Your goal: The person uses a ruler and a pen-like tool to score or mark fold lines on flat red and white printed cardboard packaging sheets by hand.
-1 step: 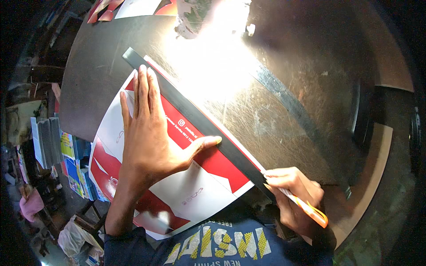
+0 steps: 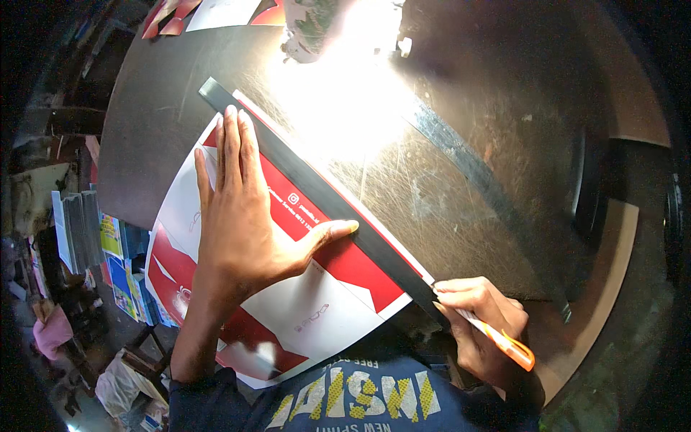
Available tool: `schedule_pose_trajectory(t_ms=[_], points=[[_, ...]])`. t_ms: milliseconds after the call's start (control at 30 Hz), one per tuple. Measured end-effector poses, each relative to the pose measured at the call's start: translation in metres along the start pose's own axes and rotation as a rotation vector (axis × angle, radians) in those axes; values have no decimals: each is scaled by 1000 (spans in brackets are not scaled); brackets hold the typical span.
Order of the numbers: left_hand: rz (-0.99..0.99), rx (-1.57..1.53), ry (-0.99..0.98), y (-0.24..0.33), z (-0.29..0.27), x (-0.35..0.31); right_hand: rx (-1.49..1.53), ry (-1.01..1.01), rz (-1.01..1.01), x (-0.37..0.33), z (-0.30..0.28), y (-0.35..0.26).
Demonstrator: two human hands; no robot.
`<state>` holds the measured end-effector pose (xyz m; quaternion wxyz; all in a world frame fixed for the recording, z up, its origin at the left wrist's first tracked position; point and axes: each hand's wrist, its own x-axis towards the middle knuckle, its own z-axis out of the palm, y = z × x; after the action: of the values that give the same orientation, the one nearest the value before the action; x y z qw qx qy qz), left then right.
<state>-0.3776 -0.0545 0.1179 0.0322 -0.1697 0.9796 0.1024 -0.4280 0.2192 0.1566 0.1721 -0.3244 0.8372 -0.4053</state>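
My left hand [image 2: 248, 223] lies flat and open on a red and white printed sheet [image 2: 345, 306]. Its fingertips and thumb press on a long dark straightedge [image 2: 302, 171], which runs slantwise from the upper left to the lower right across the sheet. A narrow strip of the sheet shows beyond the straightedge's far side. Pinched in my right hand [image 2: 486, 317] is a slim white and orange pen [image 2: 507, 347]. Its tip is at the lower right end of the sheet's strip, beside the straightedge; the exact contact is too small to make out.
Bright glare from a lamp [image 2: 360, 43] washes out part of the dark, scratched table [image 2: 162, 129]. A second flat metal strip [image 2: 453, 147] lies farther right. More printed sheets [image 2: 223, 13] are at the far edge. Stacked papers and booklets [image 2: 79, 230] stand left of the table.
My right hand has slid slightly toward the lower right with the pen. The left hand, straightedge and sheet look unmoved.
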Motion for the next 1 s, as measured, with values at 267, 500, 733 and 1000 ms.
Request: schedule_pose_trajectory(t_ms=[267,500,733,1000], points=[[-43,154,-96,18,-9,-42,-61,6,71,-12,-27,0],[-228,6,7,15,-1,-80,-284,-75,53,-53,14,15],[166,-125,-29,1,11,-40,-440,297,-14,-66,-77,60],[725,-627,-120,-13,-11,-9,-767,577,-81,19,-62,64]])
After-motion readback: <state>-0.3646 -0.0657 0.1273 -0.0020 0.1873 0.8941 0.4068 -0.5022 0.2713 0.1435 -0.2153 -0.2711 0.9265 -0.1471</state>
